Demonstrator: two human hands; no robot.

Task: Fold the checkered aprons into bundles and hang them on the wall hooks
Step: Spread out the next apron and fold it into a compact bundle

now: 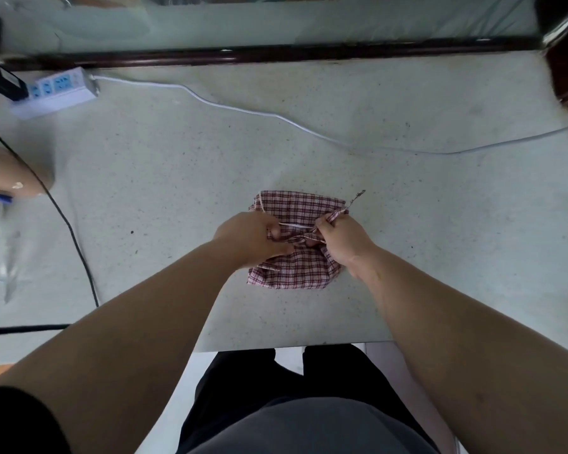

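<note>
Folded red-and-white checkered cloth apron (295,263) on pale speckled desk (177,191). At apron's middle: left hand (253,239), right hand (338,244), fingers curled, gripping its fabric; thin white tie (295,226) taut between.

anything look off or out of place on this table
Nothing spilled or damaged. A white cable from the power strip trails loosely across the table behind the apron, and one apron tie sticks out past its far right corner.
</note>
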